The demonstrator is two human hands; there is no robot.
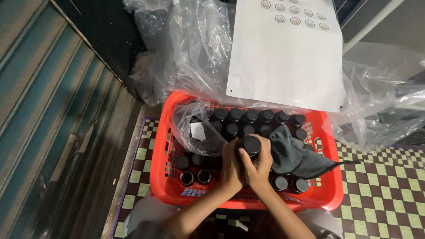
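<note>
Dark round black-capped jar (250, 145) gripped by left hand (231, 167) and right hand (260, 169), fingers clamped on body, at red plastic basket (333, 186) centre. Judged rigid, smooth, breakable; best held below cap.

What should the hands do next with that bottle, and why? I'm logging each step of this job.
Probably lift the bottle clear of the basket. Both the left hand and right hand wrap it, its black cap stands above the other bottles, and a grey cloth lies right beside it, perhaps for wiping.
</note>
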